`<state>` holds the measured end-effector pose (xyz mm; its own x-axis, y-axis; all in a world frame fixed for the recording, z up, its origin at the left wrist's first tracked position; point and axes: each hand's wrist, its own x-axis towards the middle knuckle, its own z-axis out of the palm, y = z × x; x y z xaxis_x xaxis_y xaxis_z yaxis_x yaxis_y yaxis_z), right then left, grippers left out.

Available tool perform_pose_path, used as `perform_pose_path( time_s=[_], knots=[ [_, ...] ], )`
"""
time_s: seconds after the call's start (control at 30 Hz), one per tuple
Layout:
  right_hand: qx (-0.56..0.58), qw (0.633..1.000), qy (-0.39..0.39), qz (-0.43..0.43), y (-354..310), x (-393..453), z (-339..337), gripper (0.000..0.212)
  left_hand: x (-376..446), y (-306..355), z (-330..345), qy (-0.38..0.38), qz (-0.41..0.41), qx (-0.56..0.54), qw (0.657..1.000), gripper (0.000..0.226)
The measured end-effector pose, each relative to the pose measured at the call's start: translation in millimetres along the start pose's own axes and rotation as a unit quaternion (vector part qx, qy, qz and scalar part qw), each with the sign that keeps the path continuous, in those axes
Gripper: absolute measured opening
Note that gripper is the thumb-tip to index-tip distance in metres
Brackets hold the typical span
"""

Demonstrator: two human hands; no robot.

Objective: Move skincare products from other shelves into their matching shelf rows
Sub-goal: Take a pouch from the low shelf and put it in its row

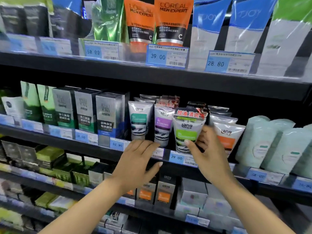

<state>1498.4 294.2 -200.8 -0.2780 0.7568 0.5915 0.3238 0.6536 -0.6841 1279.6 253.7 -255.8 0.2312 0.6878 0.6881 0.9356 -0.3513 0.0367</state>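
Note:
My right hand (pixel 208 152) grips a white Lang tube with a green label (pixel 186 132) at its lower end, thumb in front and fingers behind, holding it upright at the front of the middle shelf (pixel 101 149). Left of it stand a purple-label Lang tube (pixel 163 127) and a teal-label one (pixel 139 122). An orange-label Lang tube (pixel 227 135) stands just right of my hand. My left hand (pixel 138 159) hovers flat with relaxed fingers over the shelf's front edge below the teal and purple tubes, holding nothing.
Silver boxed men's products (pixel 108 114) fill the middle shelf's left; pale green bottles (pixel 263 142) its right. Orange L'Oreal tubes (pixel 157 21) and blue-white tubes (pixel 219 27) stand on the upper shelf. Lang boxes (pixel 164 191) sit on the lower shelf. Price tags line each edge.

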Motion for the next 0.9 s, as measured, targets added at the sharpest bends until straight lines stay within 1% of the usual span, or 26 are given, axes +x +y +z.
perform_pose_path(
  time_s=[0.13,0.3,0.43,0.5,0.6,0.63,0.7,0.77,0.9],
  knots=[
    [-0.063,0.998,0.008,0.021,3.6,-1.0,11.1,0.054,-2.4,-8.5,-0.3,0.002,0.04,-0.012,0.999,0.052],
    [-0.076,0.995,0.033,0.048,-0.1,-4.1,16.0,0.051,-5.0,-9.5,2.9,0.017,0.047,-0.036,0.998,0.051],
    [-0.07,0.994,0.049,0.062,-4.4,-3.8,16.3,0.054,-6.1,-10.5,6.7,0.032,0.051,-0.043,0.997,0.052],
    [-0.068,0.993,0.07,0.067,-10.3,-2.3,17.7,0.059,-6.9,-11.8,7.8,0.037,0.057,-0.044,0.997,0.053],
    [-0.082,0.986,0.135,0.05,-21.9,0.4,19.3,0.069,-7.5,-12.7,8.4,0.04,0.064,-0.046,0.996,0.053],
    [-0.1,0.982,0.155,0.037,-25.0,1.4,18.7,0.072,-7.6,-12.8,8.4,0.04,0.066,-0.045,0.996,0.054],
    [-0.179,0.967,0.183,0.001,-28.8,3.2,18.4,0.072,-7.4,-13.0,7.9,0.039,0.072,-0.039,0.996,0.055],
    [-0.268,0.944,0.19,-0.035,-31.1,5.0,21.8,0.067,-7.0,-13.5,7.5,0.038,0.076,-0.036,0.996,0.056],
    [-0.409,0.891,0.189,-0.049,-31.7,10.4,32.7,0.064,-7.0,-14.3,7.2,0.036,0.08,-0.032,0.996,0.057]
  ],
)
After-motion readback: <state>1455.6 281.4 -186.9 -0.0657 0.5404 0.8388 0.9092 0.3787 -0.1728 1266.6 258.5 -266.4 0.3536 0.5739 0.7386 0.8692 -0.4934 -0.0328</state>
